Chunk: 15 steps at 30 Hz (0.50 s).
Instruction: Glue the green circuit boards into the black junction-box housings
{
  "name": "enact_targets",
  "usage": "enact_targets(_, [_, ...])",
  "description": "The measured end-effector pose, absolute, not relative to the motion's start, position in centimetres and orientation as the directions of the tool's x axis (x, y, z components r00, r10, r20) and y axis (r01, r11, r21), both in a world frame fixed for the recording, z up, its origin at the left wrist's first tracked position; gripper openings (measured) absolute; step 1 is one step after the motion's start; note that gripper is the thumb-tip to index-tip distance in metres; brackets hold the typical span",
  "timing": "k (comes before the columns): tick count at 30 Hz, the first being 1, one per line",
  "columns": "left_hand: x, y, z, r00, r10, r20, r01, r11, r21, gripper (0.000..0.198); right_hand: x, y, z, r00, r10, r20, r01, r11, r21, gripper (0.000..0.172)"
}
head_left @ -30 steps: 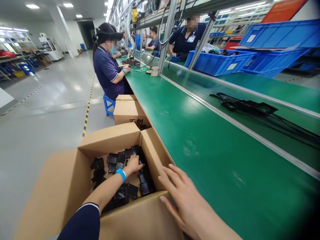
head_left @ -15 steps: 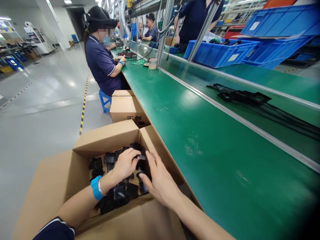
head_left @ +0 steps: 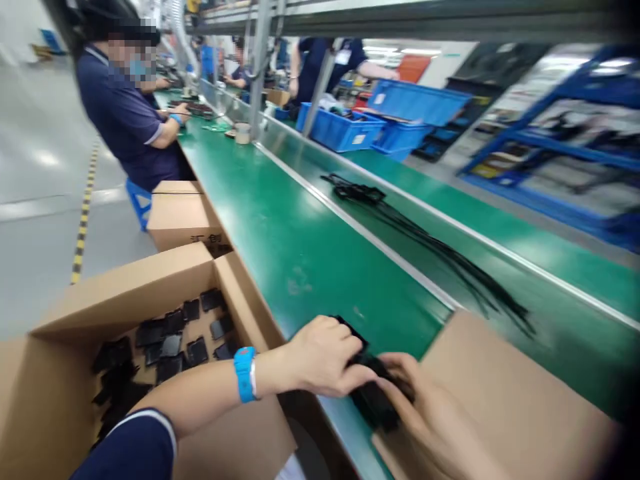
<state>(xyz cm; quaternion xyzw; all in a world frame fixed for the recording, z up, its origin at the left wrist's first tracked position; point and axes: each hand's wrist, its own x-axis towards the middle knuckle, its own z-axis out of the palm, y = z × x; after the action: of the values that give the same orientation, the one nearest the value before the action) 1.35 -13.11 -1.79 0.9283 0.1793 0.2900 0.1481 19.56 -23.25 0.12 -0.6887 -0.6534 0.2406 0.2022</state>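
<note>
My left hand (head_left: 325, 353), with a blue band on its wrist, reaches across to the near edge of the green bench. Its fingers curl over a small group of black plastic parts (head_left: 376, 403). From the other side my right hand (head_left: 425, 397) closes on the same parts with thumb and fingers. The parts are blurred and half covered by both hands, so I cannot tell how many there are. More black plastic parts (head_left: 171, 345) lie scattered in the open cardboard box (head_left: 125, 280) at the left.
The green bench (head_left: 270, 220) runs away ahead. Cardboard (head_left: 505, 393) lies at the right. Black cables (head_left: 430, 240) stretch along the strip behind the metal rail. A second carton (head_left: 177, 213) stands beyond the open box. Co-workers (head_left: 125, 107) sit and stand farther along, near blue bins (head_left: 340, 127).
Both hands have left the open box and moved right to the bench, carrying black plastic parts. The view has swung right, bringing cardboard and a blue rack into sight.
</note>
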Motion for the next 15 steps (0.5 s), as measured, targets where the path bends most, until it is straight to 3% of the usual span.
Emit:
enact_targets(2, [-0.1, -13.5, -1.8, 0.714, 0.407, 0.570, 0.132, -0.877, 0.461, 0.028, 19.9, -23.3, 1.1, -0.086, 0.988, -0.127, 0.837, 0.002, -0.547, 0.017])
enact_targets(4, [-2.9, -13.8, -2.4, 0.660, 0.464, 0.591, 0.104, -0.835, 0.540, 0.022, 20.4, -22.8, 1.4, -0.183, 0.982, -0.053, 0.877, 0.139, -0.459, 0.019])
enact_targets(8, [-11.6, -14.2, -6.2, 0.555, 0.733, 0.393, 0.425, -0.657, 0.623, 0.020, 21.9, -20.9, -0.8, -0.358, 0.896, 0.263, 0.873, 0.422, -0.247, 0.017])
enact_targets(11, [-19.6, -13.4, -10.1, 0.364, 0.913, 0.185, 0.724, -0.402, 0.561, 0.017, 22.7, -18.9, -3.3, -0.482, 0.804, 0.348, 0.825, 0.550, -0.129, 0.030])
enact_targets(15, [-26.6, -10.4, -14.7, 0.053, 0.998, -0.039, 0.926, -0.035, 0.377, 0.026, 22.5, -17.3, -4.7, -0.522, 0.766, 0.375, 0.761, 0.617, -0.202, 0.021])
